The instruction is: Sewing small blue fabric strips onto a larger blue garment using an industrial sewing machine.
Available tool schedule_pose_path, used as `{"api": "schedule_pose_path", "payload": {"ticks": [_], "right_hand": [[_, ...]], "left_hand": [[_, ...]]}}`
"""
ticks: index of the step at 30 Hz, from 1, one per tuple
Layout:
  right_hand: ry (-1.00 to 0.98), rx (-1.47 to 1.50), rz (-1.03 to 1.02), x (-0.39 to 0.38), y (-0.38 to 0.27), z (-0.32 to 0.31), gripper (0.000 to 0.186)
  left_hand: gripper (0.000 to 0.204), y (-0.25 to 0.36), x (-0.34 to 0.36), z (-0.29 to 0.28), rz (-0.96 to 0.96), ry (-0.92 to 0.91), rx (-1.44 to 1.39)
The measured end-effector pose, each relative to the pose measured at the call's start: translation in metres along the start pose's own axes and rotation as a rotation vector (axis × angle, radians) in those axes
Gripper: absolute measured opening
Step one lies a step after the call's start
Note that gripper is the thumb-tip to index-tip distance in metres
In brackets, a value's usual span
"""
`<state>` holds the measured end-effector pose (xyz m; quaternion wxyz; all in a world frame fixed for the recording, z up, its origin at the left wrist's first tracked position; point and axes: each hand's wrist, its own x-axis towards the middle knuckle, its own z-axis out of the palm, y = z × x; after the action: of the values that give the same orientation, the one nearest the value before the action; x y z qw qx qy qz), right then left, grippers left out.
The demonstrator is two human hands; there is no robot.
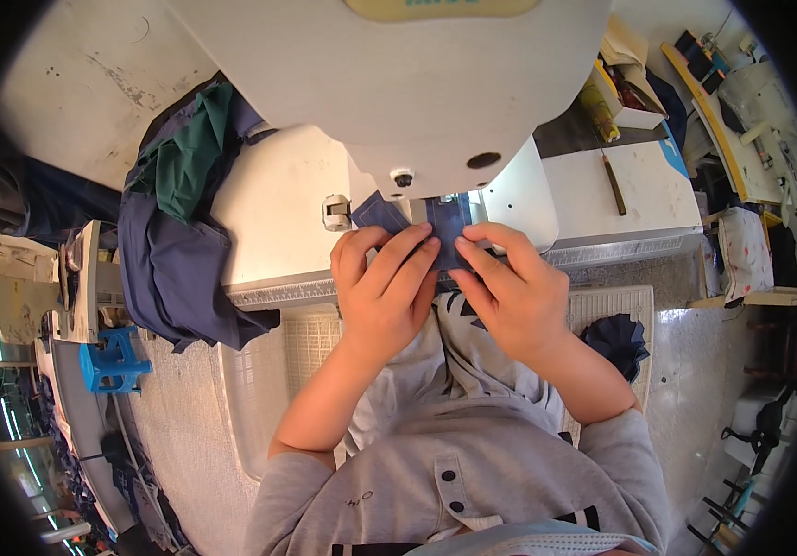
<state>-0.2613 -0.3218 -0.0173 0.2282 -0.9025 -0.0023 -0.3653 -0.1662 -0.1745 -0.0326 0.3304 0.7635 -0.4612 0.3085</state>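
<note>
A small navy piece of fabric point(449, 236) lies under the head of a white sewing machine point(398, 88), its near end reaching over the table's front edge. My left hand point(378, 292) grips its left side, fingertips on top and the thumb low at the edge. At its right side, my right hand point(521, 295) pinches the cloth between thumb and fingers. Another dark blue flap of fabric point(380, 211) shows beyond my left fingers, beside a metal fitting point(335, 212). The needle is hidden beneath the machine head.
Navy garments point(176, 264) with a green cloth point(193, 153) on top hang over the table's left part. To the right lie a thin tool with a brown handle point(613, 185) and an open box point(635, 102). A blue stool point(113, 360) and a dark cloth bundle point(616, 345) are lower down.
</note>
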Motion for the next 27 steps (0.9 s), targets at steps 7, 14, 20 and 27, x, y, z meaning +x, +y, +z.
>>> {"api": "schedule_pose_path", "payload": {"ticks": [7, 14, 20, 27], "right_hand": [[0.026, 0.04, -0.011, -0.0012, 0.0061, 0.0042, 0.032], [0.043, 0.016, -0.027, -0.001, 0.0055, 0.004, 0.033], [0.06, 0.014, -0.033, -0.0011, 0.0062, 0.0042, 0.033], [0.081, 0.002, -0.039, -0.0004, 0.0055, 0.0052, 0.032]], "left_hand": [[0.041, 0.0018, -0.0006, 0.0011, -0.012, 0.004, -0.004], [0.04, 0.001, -0.003, 0.0034, -0.019, 0.015, -0.011], [0.041, 0.0003, -0.0019, 0.0042, -0.018, 0.009, -0.026], [0.041, 0.0028, -0.0001, 0.0032, -0.036, -0.012, -0.024]]}}
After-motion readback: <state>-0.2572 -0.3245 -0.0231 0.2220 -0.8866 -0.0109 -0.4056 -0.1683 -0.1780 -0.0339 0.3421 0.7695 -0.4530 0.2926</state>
